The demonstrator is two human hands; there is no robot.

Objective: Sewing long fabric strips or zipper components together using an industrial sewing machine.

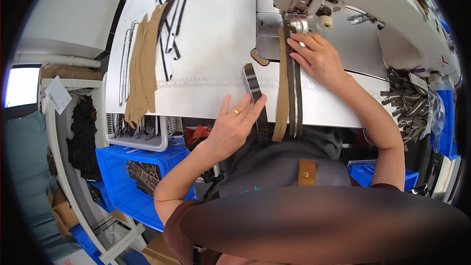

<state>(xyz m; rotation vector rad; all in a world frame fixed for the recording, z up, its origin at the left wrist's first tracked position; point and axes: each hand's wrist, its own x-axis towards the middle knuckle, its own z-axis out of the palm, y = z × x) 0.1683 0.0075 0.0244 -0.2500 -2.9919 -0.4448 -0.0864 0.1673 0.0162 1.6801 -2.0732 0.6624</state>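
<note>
A dark zipper [295, 95] with metal teeth runs from the sewing machine's presser foot [295, 22] toward my lap, with a tan fabric strip [281, 93] along its left side. My right hand [316, 59] has its fingertips on the zipper's upper end, just below the foot. To the left, my left hand [236, 125], wearing a gold ring, has its fingers bent over a dark strip with pale bands [252, 81]. That strip's upper end lies on the white table and its lower part hangs at the edge. The fingertips partly cover it.
Tan strips [145, 64] and narrow dark strips [171, 22] lie at the table's left. Below stand a white basket [164, 140] and a blue crate [113, 176]. A small tan tab [260, 58] lies near the needle plate. Zippers pile up [412, 108] on the right.
</note>
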